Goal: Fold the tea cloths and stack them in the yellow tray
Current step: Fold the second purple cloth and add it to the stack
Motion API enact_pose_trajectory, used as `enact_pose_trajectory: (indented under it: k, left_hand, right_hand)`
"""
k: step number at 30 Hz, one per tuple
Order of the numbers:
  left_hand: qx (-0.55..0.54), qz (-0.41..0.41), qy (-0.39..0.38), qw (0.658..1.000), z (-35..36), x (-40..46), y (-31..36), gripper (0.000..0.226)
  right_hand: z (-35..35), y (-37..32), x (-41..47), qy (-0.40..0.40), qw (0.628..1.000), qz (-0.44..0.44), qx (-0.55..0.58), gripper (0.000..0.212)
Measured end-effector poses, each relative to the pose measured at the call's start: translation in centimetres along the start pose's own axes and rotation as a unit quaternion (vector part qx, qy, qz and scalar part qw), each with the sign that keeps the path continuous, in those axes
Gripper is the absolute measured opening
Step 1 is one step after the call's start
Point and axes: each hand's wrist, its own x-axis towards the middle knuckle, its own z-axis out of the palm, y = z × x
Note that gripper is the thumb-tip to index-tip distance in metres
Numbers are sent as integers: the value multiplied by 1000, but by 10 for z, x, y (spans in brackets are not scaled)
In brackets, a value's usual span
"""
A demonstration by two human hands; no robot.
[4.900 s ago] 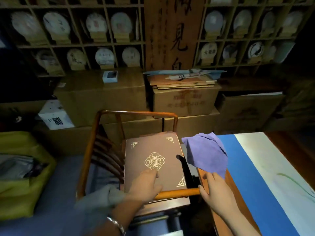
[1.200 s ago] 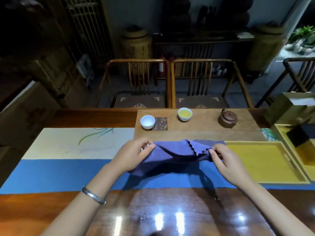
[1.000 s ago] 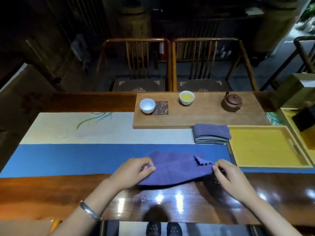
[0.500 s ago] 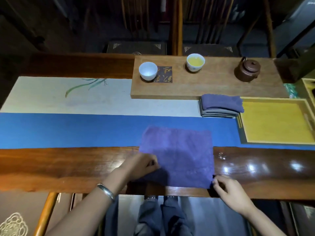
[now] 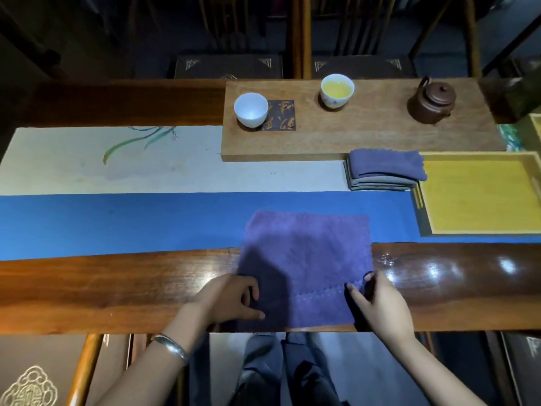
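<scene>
Head view: purple tea cloth point(image 5: 306, 253) lies flat on near table edge point(image 5: 117, 291), its near strip turned up w/ scalloped hem. Left hand point(image 5: 231, 300) and right hand point(image 5: 377, 303) pinch the near corners, probably thumb on top. Folded cloths point(image 5: 383, 171) lie far right, touching the yellow tray point(image 5: 480, 197).

The square purple terry cloth point(image 5: 304, 259) pinched between the two hands looks soft, napped and matt, with a scalloped hem. Beneath the grip, the dark polished wooden tabletop point(image 5: 117, 285) is glossy and throws back lamp glare. Beyond the grip lies a matt blue-and-cream fabric runner point(image 5: 146, 218). A smooth silver metal bangle point(image 5: 171, 347) shines on the left wrist.
</scene>
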Motion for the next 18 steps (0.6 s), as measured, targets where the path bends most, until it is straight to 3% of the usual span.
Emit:
enact_pose_trajectory:
  k: [10,18]
  left_hand:
    - [49,50,36,997,2,-22,-22,19]
    - [-158,31,184,970,-27,-7,-7,21]
  right_hand:
    - [2,2,5,-40,994,-40,90,14]
    - [-18,11,4,-6,972,-22,236,14]
